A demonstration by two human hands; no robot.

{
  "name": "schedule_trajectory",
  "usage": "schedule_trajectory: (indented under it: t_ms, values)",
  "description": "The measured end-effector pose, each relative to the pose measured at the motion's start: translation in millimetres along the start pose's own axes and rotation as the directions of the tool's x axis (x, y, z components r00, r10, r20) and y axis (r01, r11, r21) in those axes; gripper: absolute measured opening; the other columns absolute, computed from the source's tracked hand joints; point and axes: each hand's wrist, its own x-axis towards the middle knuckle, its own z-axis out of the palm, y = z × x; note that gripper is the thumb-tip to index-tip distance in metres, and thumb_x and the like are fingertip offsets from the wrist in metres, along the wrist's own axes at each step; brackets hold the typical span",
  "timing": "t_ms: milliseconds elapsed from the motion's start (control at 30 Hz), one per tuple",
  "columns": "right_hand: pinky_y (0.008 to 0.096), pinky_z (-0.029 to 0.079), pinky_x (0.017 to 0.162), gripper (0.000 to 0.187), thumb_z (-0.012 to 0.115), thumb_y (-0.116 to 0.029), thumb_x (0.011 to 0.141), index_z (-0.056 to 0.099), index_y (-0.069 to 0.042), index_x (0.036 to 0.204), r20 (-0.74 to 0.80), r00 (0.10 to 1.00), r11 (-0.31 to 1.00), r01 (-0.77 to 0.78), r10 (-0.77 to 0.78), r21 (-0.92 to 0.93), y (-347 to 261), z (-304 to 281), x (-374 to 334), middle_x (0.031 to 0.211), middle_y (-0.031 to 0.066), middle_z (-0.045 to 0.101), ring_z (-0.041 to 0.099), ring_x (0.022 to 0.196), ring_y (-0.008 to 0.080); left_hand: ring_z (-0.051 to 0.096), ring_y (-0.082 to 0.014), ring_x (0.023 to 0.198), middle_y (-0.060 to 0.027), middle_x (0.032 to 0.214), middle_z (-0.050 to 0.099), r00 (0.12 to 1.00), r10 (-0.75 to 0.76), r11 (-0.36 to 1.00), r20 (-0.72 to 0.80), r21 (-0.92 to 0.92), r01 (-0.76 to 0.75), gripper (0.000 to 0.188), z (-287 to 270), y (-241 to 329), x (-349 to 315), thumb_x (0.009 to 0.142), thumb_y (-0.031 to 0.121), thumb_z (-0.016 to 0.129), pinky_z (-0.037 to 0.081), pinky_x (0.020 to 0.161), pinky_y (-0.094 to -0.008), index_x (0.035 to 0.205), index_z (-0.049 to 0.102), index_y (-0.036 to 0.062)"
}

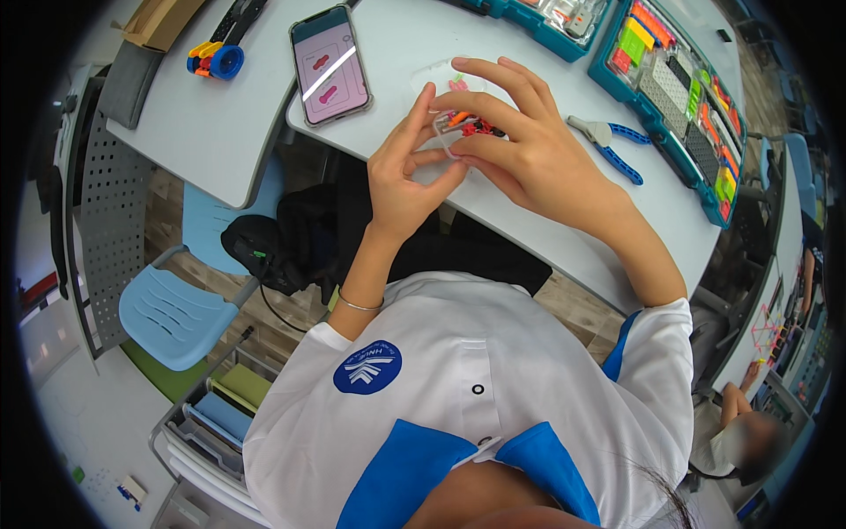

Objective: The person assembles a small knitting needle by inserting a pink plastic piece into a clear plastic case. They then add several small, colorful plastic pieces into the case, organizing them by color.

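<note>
Over the table's near edge, a small clear plastic box (pixel 444 139) of red, black and orange pieces (pixel 477 127) is held up between both hands. My left hand (pixel 398 185) grips its left side with fingers and thumb. From the right, my right hand (pixel 539 145) curls over it, thumb and fingers closing on the box and hiding part of its contents. Just behind the fingers, pink and green bits (pixel 458 82) show in a clear tray, partly covered by my hand. A phone (pixel 331 66) displaying two pink-red shapes lies left of my hands.
Blue-handled pliers (pixel 610 144) rest on the table to the right. Beyond them stands a teal case (pixel 608 79) of colourful building parts, with another teal case (pixel 548 37) at the back. A wheeled blue-yellow assembly (pixel 218 60) sits on the left table. Another person (pixel 740 432) is at far right.
</note>
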Motion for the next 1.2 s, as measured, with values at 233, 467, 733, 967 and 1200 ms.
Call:
schedule_trajectory:
  t_ms: [233,467,733,967,1200]
  values:
    - [0.0569,0.033,0.117,0.014,0.077,-0.005,0.078,0.067,-0.006,0.088,-0.002,0.999,0.997,-0.052,0.052,0.065,-2,4,-2,0.133,0.0063,0.060,0.041,0.144,0.0336,0.061,-0.0303,0.128,-0.0237,0.141,0.057,1.000,0.005,1.000,0.001,0.023,-0.005,0.083,0,0,0,0.079,-0.015,0.073,0.062,0.094,-0.0348,0.154,0.038,-0.0058]
    - [0.0525,0.034,0.113,0.012,0.076,-0.008,0.083,0.066,-0.009,0.090,-0.088,0.988,0.985,-0.115,0.126,0.126,7,-2,1,0.134,0.0071,0.059,0.038,0.144,0.0348,0.065,-0.0274,0.122,-0.0223,0.135,0.061,0.999,-0.004,1.000,-0.043,-0.012,0.003,0.082,4,-1,0,0.080,-0.011,0.076,0.063,0.091,-0.0361,0.153,0.040,-0.0041]
    - [0.0414,0.038,0.111,0.008,0.078,-0.014,0.088,0.076,-0.012,0.096,-0.257,0.916,0.946,-0.323,0.308,-0.015,84,15,-15,0.136,0.0038,0.061,0.046,0.132,0.0280,0.057,-0.0313,0.130,-0.0286,0.146,0.046,0.962,-0.013,0.987,-0.274,-0.157,-0.032,0.076,11,4,5,0.089,-0.017,0.064,0.059,0.102,-0.0413,0.155,0.027,-0.0091]
    - [0.0434,0.037,0.111,0.009,0.080,-0.015,0.086,0.077,-0.011,0.094,-0.195,0.939,0.941,-0.310,0.282,-0.132,81,36,-22,0.131,0.0035,0.064,0.044,0.135,0.0304,0.059,-0.0297,0.128,-0.0271,0.143,0.050,0.962,-0.015,0.988,-0.273,-0.153,-0.028,0.077,12,4,5,0.087,-0.016,0.066,0.059,0.100,-0.0388,0.155,0.029,-0.0086]
    - [0.0432,0.043,0.105,0.012,0.080,-0.012,0.083,0.075,-0.009,0.094,-0.208,0.948,0.969,-0.225,0.243,0.106,47,1,-1,0.128,0.0056,0.065,0.052,0.125,0.0296,0.063,-0.0257,0.123,-0.0232,0.136,0.059,0.992,-0.067,0.992,-0.109,-0.109,0.055,0.079,8,6,8,0.085,-0.011,0.072,0.060,0.094,-0.0352,0.155,0.036,-0.0042]
